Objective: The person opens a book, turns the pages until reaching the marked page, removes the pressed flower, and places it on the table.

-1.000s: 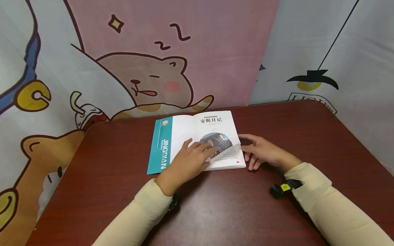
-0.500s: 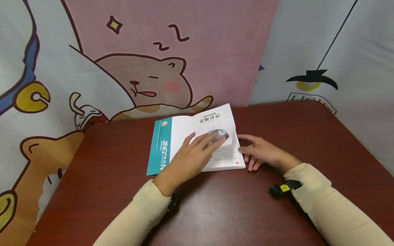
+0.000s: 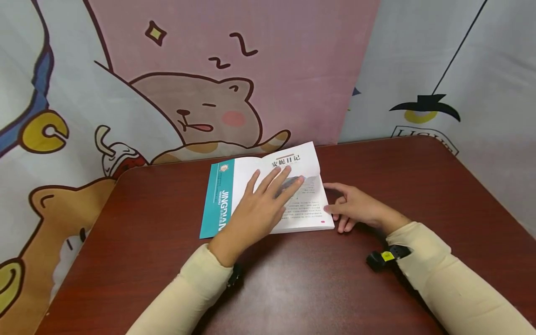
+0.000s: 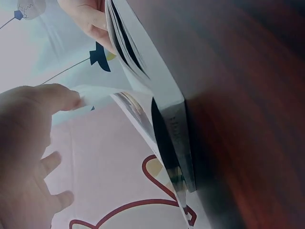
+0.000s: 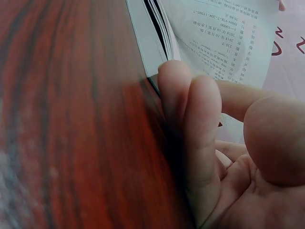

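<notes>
Pale sleeves (image 3: 188,288) reached across a dark red-brown table (image 3: 318,288), where a left hand (image 3: 256,209) — fingers spread apart — extended over the raised right-hand page (image 3: 307,156) of an open book (image 3: 247,179) lying there. A right hand (image 3: 358,207), fingers bent, met the book's right edge; whether it pinched the paper could not be told. Behind hung a cloth (image 3: 310,65) printed with a sleeping bear (image 3: 209,109).
</notes>
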The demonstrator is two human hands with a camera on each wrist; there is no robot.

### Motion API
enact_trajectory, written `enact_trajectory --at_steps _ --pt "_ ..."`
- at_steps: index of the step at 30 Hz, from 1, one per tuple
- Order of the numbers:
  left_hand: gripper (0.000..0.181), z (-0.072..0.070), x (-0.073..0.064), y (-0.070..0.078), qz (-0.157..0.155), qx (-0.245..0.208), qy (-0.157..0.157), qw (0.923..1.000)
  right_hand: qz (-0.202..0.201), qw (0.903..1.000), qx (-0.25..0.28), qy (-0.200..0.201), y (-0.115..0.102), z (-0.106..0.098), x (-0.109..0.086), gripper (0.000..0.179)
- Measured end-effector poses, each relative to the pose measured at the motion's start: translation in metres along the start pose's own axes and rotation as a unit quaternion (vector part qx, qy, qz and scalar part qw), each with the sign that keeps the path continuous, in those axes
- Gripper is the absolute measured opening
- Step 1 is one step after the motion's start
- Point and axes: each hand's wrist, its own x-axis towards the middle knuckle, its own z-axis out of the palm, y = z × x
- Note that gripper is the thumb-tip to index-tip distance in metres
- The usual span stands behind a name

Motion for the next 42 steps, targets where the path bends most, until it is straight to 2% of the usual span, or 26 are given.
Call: enact_trajectory --at_steps 6,10,18,24,28,31,35,38,42 --pt "0.089 0.001 0.000 -0.003 -0.012 0.017 -0.010 0.9997 -0.004 1.0000 0.005 -0.005 -0.002 0.000 -0.002 0.082" --pt "0.092 0.001 0.000 -0.005 -0.018 0.026 -0.011 0.9995 -0.007 0.9999 0.007 -0.006 -0.003 0.000 -0.003 0.082" --pt "0.066 0.000 0.002 -0.007 -0.040 0.073 0.002 0.9966 -0.003 0.9999 0.008 -0.005 -0.002 0.000 -0.003 0.082" --pt "0.063 -0.003 0.001 -0.011 -0.065 0.064 0.031 0.9953 -0.001 0.9999 0.011 -0.007 -0.003 0.000 -0.003 0.082" --pt "0.062 -0.008 0.001 -0.013 -0.094 0.067 0.054 0.9919 -0.003 0.9999 0.008 -0.009 -0.004 0.000 -0.003 0.082" --pt "0.059 -0.011 0.000 -0.014 -0.114 0.077 0.059 0.9888 -0.003 0.9999 0.005 -0.009 -0.003 0.000 -0.003 0.082" --pt "0.053 -0.011 -0.001 -0.015 -0.136 0.093 0.045 0.9854 0.003 1.0000 0.004 -0.005 -0.002 0.000 -0.001 0.081" --pt "0.048 -0.011 -0.002 -0.016 -0.149 0.095 0.016 0.9842 0.007 1.0000 0.005 -0.002 -0.001 0.000 0.000 0.080" --pt "0.045 -0.009 -0.004 -0.017 -0.161 0.071 -0.031 0.9839 0.006 1.0000 0.004 -0.002 -0.001 0.000 0.001 0.080"
